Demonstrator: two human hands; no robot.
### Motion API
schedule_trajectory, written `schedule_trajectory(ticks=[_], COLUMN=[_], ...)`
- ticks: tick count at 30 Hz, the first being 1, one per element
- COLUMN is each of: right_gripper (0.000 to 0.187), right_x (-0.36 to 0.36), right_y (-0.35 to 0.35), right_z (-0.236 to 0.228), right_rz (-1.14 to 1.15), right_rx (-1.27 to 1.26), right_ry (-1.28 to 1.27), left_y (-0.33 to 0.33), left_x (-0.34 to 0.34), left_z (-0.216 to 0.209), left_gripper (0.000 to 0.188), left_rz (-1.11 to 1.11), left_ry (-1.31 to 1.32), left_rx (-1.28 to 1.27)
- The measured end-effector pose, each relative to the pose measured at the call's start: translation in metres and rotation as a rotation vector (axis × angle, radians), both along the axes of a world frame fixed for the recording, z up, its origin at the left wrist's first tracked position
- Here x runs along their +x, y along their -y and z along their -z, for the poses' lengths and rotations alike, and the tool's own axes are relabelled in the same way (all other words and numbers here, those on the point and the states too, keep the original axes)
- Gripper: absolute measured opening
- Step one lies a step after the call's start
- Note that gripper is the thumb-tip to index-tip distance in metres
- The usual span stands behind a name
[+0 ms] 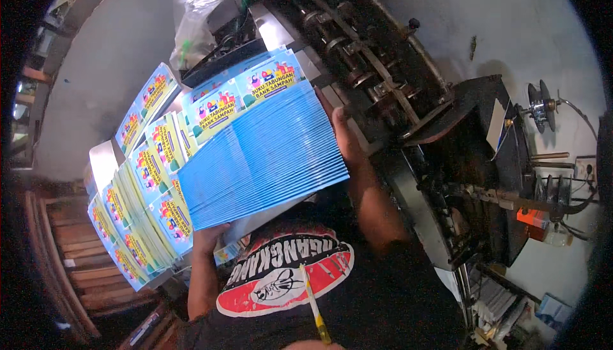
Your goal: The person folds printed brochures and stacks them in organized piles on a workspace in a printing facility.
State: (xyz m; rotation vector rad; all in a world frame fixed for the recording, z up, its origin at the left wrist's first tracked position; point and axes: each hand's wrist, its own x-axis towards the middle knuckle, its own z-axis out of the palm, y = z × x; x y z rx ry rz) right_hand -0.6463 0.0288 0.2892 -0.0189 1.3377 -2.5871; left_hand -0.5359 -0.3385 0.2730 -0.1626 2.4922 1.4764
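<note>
The stack (262,158) is being lit brightly; above it, glare is being thrown off the bag (196,27). Right of it, the machine (348,62) is being left dim. Far around it, straight edges are being bent and corners blackened.

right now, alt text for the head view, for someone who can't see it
A fanned stack of blue printed sheets fills the centre, the person's left hand at its lower left corner and right hand at its right edge. More printed sheets lie piled on the left; dark metal machinery stands on the right.
</note>
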Motion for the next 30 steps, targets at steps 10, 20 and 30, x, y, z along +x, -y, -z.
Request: schedule_trajectory(ticks=[10,20,30], right_gripper=[0.088,0.079,0.07], right_x=[0.005,0.019,0.014], right_y=[-0.011,-0.015,-0.016], right_z=[-0.001,0.061,0.083], right_rz=[-0.027,0.051,0.062], right_rx=[0.318,0.403,0.547], right_ry=[-0.233,-0.194,-0.18], left_y=[-0.01,-0.023,-0.019], left_x=[-0.008,-0.006,-0.009], left_z=[0.024,0.011,0.012], left_gripper=[0.051,0.044,0.036], left_rz=[-0.274,-0.34,-0.181], left_ry=[-0.145,-0.043,-0.129], left_rx=[0.229,0.377,0.023])
